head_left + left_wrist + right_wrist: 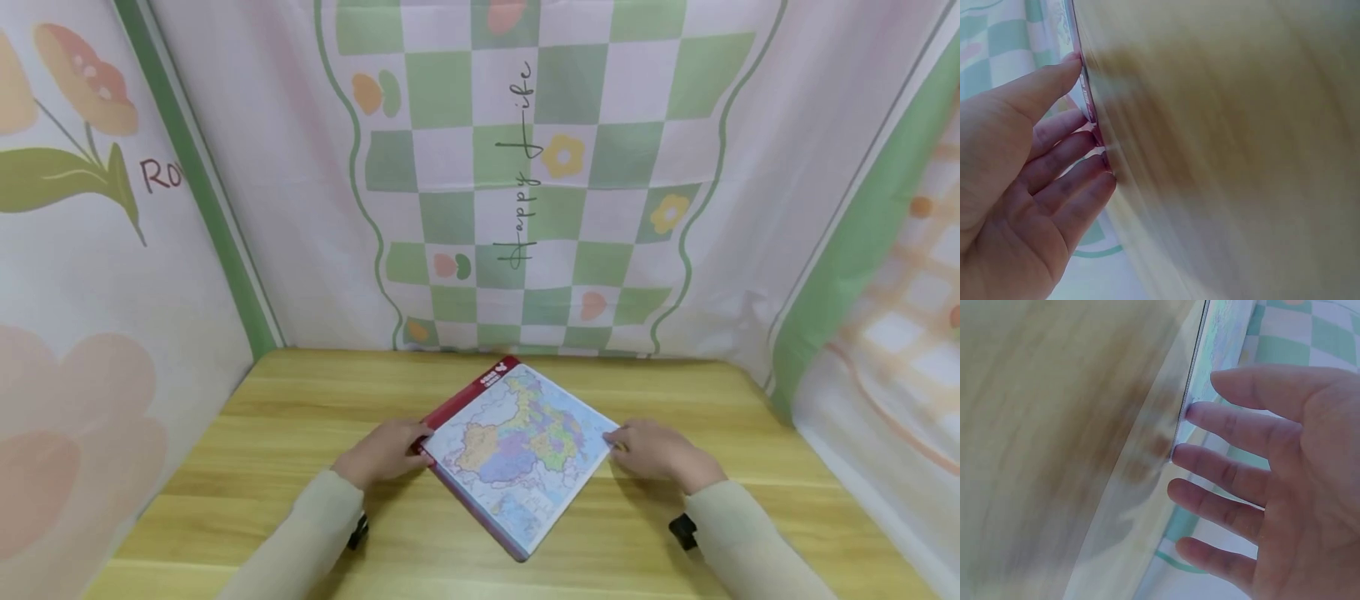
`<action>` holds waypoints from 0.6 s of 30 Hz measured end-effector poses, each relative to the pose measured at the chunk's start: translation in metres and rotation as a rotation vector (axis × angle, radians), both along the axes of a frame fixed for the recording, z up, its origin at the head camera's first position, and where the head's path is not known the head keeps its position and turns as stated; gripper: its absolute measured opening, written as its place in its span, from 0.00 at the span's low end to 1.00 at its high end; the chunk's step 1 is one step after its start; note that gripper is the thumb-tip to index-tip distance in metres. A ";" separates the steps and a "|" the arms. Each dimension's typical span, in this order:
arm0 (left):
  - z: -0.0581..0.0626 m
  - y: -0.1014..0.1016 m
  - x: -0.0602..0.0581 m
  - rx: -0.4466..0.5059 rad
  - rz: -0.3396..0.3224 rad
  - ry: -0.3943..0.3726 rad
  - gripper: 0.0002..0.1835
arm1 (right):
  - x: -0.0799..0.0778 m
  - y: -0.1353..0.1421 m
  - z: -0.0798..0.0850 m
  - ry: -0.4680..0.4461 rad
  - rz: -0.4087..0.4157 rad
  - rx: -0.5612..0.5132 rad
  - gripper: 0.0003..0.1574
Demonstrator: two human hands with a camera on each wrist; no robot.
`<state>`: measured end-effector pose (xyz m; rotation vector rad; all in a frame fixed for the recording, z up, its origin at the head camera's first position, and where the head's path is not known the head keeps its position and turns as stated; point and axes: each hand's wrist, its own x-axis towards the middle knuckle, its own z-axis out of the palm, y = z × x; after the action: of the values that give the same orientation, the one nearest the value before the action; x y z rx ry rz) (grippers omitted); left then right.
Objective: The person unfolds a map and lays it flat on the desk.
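Observation:
A flat square board (517, 450) printed with a colourful map lies on the wooden table, turned so one corner points towards me. A dark red band (465, 400) with white lettering runs along its upper-left side. My left hand (386, 452) holds the left corner, thumb on one edge and fingertips (1094, 125) on the other. At the right corner is my right hand (658, 454). Its straight, spread index and middle fingers (1229, 428) touch the board's edge, while the thumb stands apart, as the right wrist view shows.
The wood-grain table (300, 400) reaches back to a green-and-white checked curtain (510, 192). Printed cloth (82, 333) hangs along the left side, and more cloth (885, 350) hangs along the right. A black wrist strap piece (683, 531) shows below the right sleeve.

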<state>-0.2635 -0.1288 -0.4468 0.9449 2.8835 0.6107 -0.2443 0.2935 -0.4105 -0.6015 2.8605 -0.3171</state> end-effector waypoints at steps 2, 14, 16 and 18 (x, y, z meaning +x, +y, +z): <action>0.000 0.001 0.001 -0.014 -0.007 0.020 0.21 | -0.004 0.000 -0.002 -0.011 -0.006 -0.005 0.23; 0.005 0.009 0.010 -0.064 0.070 0.038 0.24 | -0.027 -0.002 -0.006 0.011 -0.031 0.012 0.23; 0.006 0.010 0.011 -0.073 0.074 0.040 0.25 | -0.030 -0.003 -0.007 0.017 -0.035 0.023 0.23; 0.007 0.010 0.012 -0.085 0.074 0.047 0.26 | -0.032 -0.004 -0.008 0.014 -0.048 0.031 0.23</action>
<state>-0.2518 -0.1183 -0.4400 0.8572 2.9709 0.4721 -0.2768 0.2899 -0.4181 -0.5323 2.8910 -0.2769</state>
